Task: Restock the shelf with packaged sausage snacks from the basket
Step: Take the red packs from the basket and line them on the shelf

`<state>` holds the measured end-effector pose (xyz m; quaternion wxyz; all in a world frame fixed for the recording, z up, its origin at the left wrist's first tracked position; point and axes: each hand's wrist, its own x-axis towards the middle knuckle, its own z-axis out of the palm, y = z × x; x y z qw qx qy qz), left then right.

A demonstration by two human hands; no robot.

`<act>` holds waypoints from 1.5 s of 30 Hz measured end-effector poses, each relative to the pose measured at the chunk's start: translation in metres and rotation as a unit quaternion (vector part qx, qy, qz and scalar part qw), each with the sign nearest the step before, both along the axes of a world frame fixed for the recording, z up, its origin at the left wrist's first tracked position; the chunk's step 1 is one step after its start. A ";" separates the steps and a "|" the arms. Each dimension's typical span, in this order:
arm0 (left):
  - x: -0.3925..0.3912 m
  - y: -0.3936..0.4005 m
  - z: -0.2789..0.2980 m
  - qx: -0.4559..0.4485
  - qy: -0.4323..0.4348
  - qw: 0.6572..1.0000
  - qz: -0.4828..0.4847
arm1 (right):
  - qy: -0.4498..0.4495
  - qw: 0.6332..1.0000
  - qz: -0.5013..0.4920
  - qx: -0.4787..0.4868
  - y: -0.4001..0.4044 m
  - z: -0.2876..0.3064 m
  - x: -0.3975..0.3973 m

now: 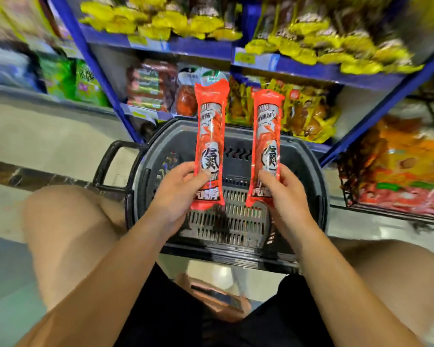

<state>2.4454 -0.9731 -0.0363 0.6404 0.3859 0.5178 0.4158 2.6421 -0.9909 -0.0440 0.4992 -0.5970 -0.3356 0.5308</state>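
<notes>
My left hand [178,189] grips the lower part of a long red sausage snack pack [210,131], held upright above the dark plastic basket [145,176]. A second red sausage pack [266,136] stands upright in the grip of my right hand [285,190], a hand's width to the right of the first. The slotted bottom of the basket shows between my hands, with no packs visible in it. Behind the basket is the blue shelf [206,47], whose lower level holds red and yellow snack packs [308,113].
The upper shelf carries many yellow-ended packs [176,23]. A wire rack with orange packs [396,176] stands at the right. Green packs [73,81] fill a shelf at the left. My bare knees flank the basket; its handle [105,164] sticks out left over the tiled floor.
</notes>
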 end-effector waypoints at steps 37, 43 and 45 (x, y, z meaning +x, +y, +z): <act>0.072 0.103 0.209 0.162 -0.034 0.985 -0.041 | -0.141 0.975 -0.042 0.167 0.115 0.236 0.073; 0.084 0.118 0.219 0.167 -0.024 0.985 -0.033 | -0.153 0.979 -0.065 0.117 0.155 0.252 0.090; 0.085 0.121 0.221 0.169 -0.015 0.985 -0.031 | -0.165 0.979 -0.080 0.093 0.163 0.258 0.094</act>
